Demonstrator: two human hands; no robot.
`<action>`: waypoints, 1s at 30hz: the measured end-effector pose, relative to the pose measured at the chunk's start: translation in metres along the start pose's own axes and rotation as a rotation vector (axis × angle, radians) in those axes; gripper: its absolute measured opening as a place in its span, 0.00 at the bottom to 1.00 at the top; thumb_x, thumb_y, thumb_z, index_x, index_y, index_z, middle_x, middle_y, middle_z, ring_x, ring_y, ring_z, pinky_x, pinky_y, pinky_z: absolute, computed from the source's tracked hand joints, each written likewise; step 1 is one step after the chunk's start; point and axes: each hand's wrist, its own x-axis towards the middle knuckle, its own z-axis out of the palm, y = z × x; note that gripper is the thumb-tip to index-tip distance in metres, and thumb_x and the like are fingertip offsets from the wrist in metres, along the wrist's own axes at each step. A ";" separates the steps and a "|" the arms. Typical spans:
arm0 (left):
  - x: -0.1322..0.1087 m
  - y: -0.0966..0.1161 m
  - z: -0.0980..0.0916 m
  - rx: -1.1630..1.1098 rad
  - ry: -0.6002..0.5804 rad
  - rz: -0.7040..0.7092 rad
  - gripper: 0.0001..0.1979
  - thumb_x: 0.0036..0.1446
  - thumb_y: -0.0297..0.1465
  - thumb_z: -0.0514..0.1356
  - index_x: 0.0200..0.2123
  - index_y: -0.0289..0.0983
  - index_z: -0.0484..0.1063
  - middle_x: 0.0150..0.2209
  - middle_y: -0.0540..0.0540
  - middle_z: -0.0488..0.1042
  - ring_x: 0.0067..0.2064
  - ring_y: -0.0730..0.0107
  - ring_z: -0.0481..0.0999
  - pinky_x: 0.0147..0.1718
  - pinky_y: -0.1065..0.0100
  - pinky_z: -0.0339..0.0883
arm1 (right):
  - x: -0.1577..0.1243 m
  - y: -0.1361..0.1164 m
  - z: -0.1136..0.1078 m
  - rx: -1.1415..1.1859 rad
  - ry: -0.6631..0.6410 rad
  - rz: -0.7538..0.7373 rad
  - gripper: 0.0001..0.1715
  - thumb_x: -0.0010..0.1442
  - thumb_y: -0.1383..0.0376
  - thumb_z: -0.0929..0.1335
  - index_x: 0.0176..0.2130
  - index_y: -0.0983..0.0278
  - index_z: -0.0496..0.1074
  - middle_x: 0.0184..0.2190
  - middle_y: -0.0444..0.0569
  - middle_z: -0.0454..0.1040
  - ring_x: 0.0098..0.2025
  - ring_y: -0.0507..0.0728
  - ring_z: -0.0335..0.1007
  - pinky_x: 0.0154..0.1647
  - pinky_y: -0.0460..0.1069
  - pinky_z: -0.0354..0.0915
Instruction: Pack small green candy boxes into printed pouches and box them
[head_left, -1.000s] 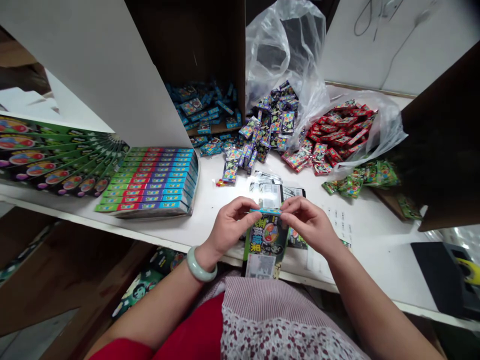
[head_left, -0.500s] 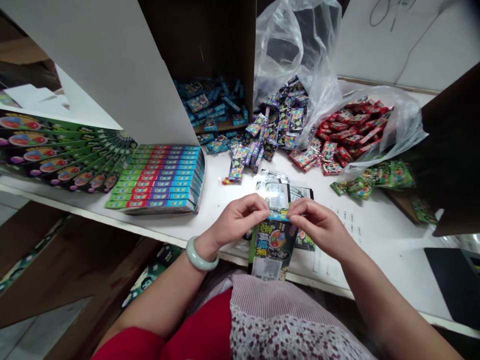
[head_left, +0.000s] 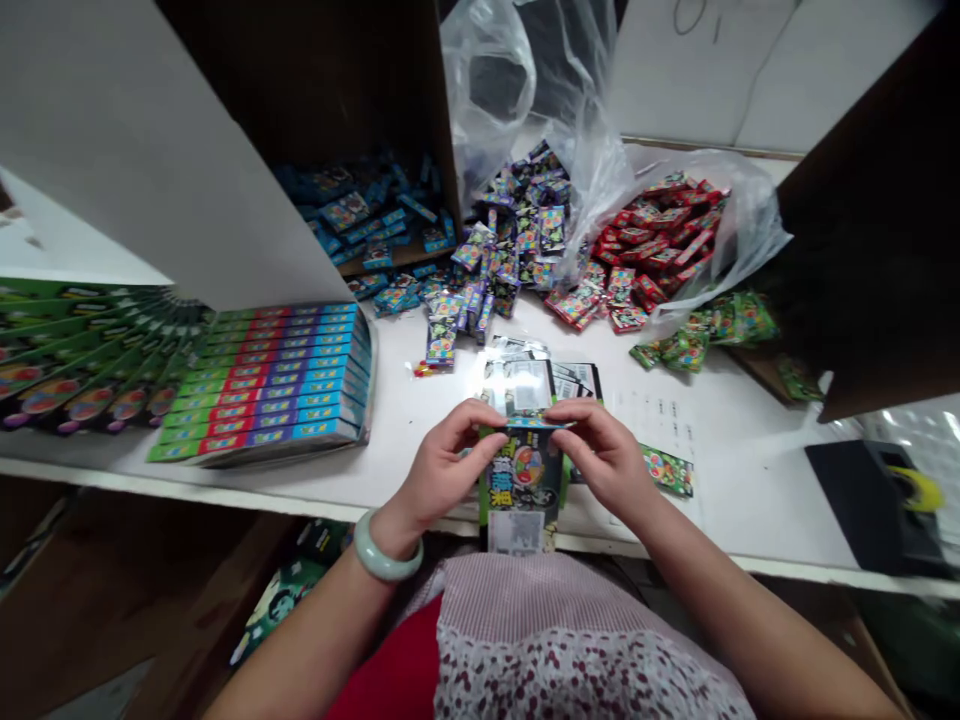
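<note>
My left hand (head_left: 450, 460), with a pale green bangle on its wrist, pinches the upper left edge of a black printed candy packet (head_left: 523, 490). Thumb and fingers of my right hand (head_left: 604, 455) close on its upper right edge. A narrow blue strip (head_left: 527, 424) runs between the two sets of fingertips; whether it is part of the packet or a separate small box, I cannot tell. The packet's lower end hangs at the table's front edge. Just beyond my hands lie flat printed packets (head_left: 576, 378), and a green packet (head_left: 669, 471) lies beside my right wrist.
Stacked multicoloured boxes (head_left: 270, 385) stand left, near fanned green cards (head_left: 90, 350). Behind are heaps of small blue boxes (head_left: 375, 225), purple boxes (head_left: 525, 220), red boxes (head_left: 660, 240) and green packets (head_left: 682, 345). A black tape dispenser (head_left: 855, 500) is at right.
The view has swung right, so the goods sit further left in it. Both hands keep their pinch at the packet's top. The green packet beside my right wrist now shows more clearly.
</note>
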 end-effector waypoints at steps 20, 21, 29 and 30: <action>0.012 -0.010 -0.001 0.159 0.089 -0.180 0.07 0.58 0.37 0.62 0.40 0.45 0.72 0.39 0.52 0.74 0.38 0.67 0.74 0.35 0.69 0.73 | -0.020 0.121 -0.180 -0.632 0.219 0.455 0.10 0.53 0.69 0.69 0.37 0.63 0.79 0.37 0.50 0.72 0.36 0.55 0.69 0.45 0.52 0.64; 0.012 -0.009 0.000 0.161 0.088 -0.198 0.07 0.58 0.36 0.62 0.40 0.45 0.72 0.39 0.52 0.74 0.38 0.67 0.73 0.35 0.68 0.73 | -0.021 0.121 -0.178 -0.635 0.214 0.453 0.10 0.54 0.68 0.69 0.37 0.63 0.79 0.37 0.50 0.72 0.36 0.55 0.69 0.45 0.52 0.64; 0.012 -0.010 0.002 0.123 0.105 -0.229 0.08 0.57 0.36 0.63 0.40 0.43 0.72 0.39 0.53 0.73 0.39 0.70 0.73 0.37 0.71 0.71 | -0.034 0.119 -0.173 -0.554 0.268 0.423 0.06 0.54 0.64 0.68 0.33 0.62 0.75 0.40 0.50 0.72 0.42 0.57 0.69 0.47 0.53 0.64; 0.013 -0.012 0.002 0.120 0.110 -0.224 0.08 0.57 0.36 0.63 0.40 0.42 0.71 0.39 0.52 0.73 0.38 0.70 0.73 0.36 0.71 0.71 | -0.038 0.118 -0.176 -0.525 0.281 0.425 0.07 0.54 0.62 0.68 0.32 0.62 0.74 0.39 0.50 0.72 0.41 0.57 0.69 0.45 0.53 0.65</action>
